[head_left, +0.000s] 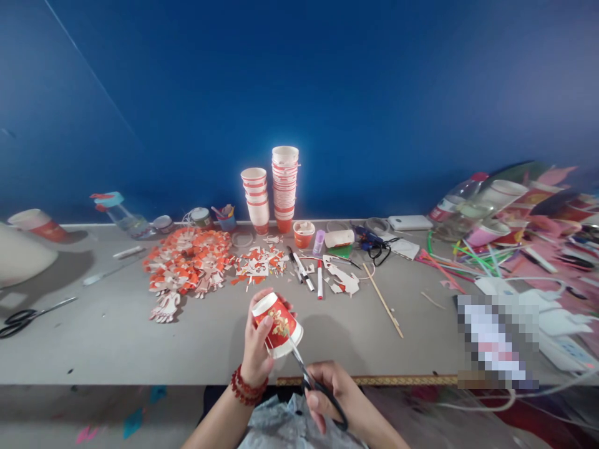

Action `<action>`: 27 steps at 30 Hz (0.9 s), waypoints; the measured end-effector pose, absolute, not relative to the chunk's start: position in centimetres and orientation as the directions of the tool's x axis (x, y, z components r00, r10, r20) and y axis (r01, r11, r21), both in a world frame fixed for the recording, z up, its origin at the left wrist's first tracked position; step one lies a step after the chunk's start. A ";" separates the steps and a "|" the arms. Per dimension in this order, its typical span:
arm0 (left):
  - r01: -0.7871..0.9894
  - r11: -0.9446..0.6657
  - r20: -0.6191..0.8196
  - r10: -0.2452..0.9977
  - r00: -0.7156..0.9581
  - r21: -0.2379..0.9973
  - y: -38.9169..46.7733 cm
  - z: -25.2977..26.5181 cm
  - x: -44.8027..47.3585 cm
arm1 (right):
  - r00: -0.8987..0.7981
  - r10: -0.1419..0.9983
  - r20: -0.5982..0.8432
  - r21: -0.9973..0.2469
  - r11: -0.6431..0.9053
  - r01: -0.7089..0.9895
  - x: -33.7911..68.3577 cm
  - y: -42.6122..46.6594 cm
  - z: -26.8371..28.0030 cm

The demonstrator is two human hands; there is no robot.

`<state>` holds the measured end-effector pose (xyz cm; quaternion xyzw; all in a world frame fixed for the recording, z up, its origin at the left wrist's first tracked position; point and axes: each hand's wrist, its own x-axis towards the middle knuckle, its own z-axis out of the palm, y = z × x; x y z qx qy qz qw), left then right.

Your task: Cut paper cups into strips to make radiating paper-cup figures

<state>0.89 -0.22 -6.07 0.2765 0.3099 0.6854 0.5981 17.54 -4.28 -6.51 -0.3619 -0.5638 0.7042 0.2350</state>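
My left hand (256, 343) is wrapped round a red paper cup (279, 325) with a gold pattern and white ends, tilted above the table's front edge. In my right hand (333, 393) is a pair of scissors (304, 368) with black handles. Their blades reach up to the cup's lower right rim and its side. Whether the blades are fully closed or have cut into the paper is too small to tell. Beyond my hands, red and white paper scraps (262, 262) lie in a pile, with a heap of cut paper shapes (187, 259) left of them.
Two tall stacks of paper cups (284, 187) stand by the blue wall. Markers (320, 280), a wooden stick (384, 302) and a glue gun (369, 238) lie right of centre. Another pair of scissors (28, 319) is far left. Bottles, cups and a power strip (561, 343) crowd the right.
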 end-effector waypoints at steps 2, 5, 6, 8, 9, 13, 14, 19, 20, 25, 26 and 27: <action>-0.637 -0.088 0.003 0.991 -0.133 0.766 -0.2 -6.0 0.9 | -0.626 0.743 -0.236 -0.966 -0.249 0.068 17.5 -4.2 -6.3; -0.610 -0.090 0.002 0.990 -0.144 0.788 -0.2 -6.0 0.9 | -0.626 0.742 -0.239 -0.964 -0.259 0.062 17.4 -4.2 -6.2; -0.604 -0.091 0.003 0.989 -0.146 0.792 -0.2 -6.0 0.9 | -0.626 0.741 -0.242 -0.963 -0.263 0.060 17.4 -4.2 -6.3; -0.607 -0.088 0.000 0.990 -0.143 0.790 -0.2 -6.0 0.9 | -0.624 0.743 -0.242 -0.962 -0.269 0.053 17.4 -4.2 -6.5; -0.616 -0.086 -0.001 0.990 -0.140 0.783 -0.2 -6.1 0.9 | -0.625 0.743 -0.240 -0.962 -0.268 0.051 17.4 -4.3 -6.5; -0.649 -0.088 0.005 0.992 -0.129 0.755 -0.3 -6.2 0.9 | -0.624 0.746 -0.232 -0.965 -0.255 0.055 17.5 -4.2 -6.6; -0.651 -0.093 0.010 0.991 -0.130 0.753 -0.3 -6.1 0.9 | -0.623 0.747 -0.232 -0.966 -0.252 0.058 17.5 -4.2 -6.5; -0.643 -0.116 0.040 0.991 -0.131 0.757 -0.2 -6.0 0.9 | -0.628 0.737 -0.248 -0.964 -0.254 0.082 17.5 -4.1 -6.0; -0.636 -0.115 0.039 0.990 -0.133 0.763 -0.2 -6.0 0.9 | -0.630 0.734 -0.253 -0.962 -0.260 0.083 17.5 -4.1 -6.0; -0.625 -0.115 0.036 0.990 -0.138 0.772 -0.2 -6.0 0.9 | -0.624 0.740 -0.251 -0.961 -0.266 0.072 17.3 -4.2 -6.0; -0.626 -0.114 0.036 0.990 -0.136 0.771 -0.2 -6.0 0.9 | -0.621 0.741 -0.254 -0.961 -0.266 0.075 17.3 -4.2 -6.0; -0.626 -0.113 0.034 0.990 -0.138 0.771 -0.3 -6.0 0.9 | -0.618 0.742 -0.258 -0.960 -0.267 0.080 17.3 -4.2 -5.9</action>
